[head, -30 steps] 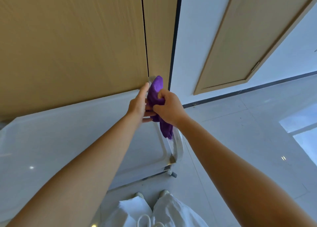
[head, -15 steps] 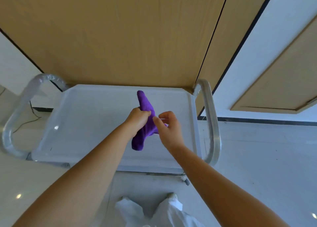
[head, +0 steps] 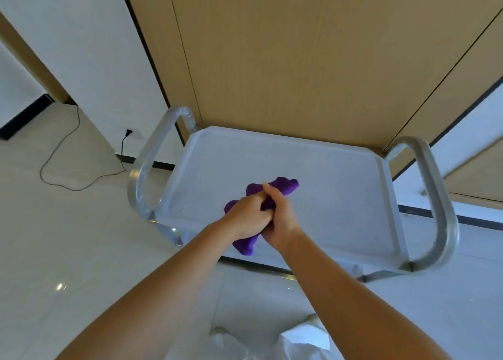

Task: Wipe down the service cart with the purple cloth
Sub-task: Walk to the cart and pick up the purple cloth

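Head view, looking down: a service cart with a pale grey top tray is seen standing against a wood-panelled wall. A curved metal handle is fitted at the left end of the cart and a second metal handle at the right end. The purple cloth is held bunched above the middle of the tray, nearer its front edge; whether it touches the tray surface cannot be told. The left hand is curled round the near part of the cloth, with a purple end hanging below it. The right hand is clenched on the cloth just beside the left, the two hands touching, and another end of the cloth sticks out beyond them toward the far right. A black cable is seen lying on the pale tiled floor to the left of the cart, leading to a plug at the white wall. White trouser legs are visible at the lower edge.
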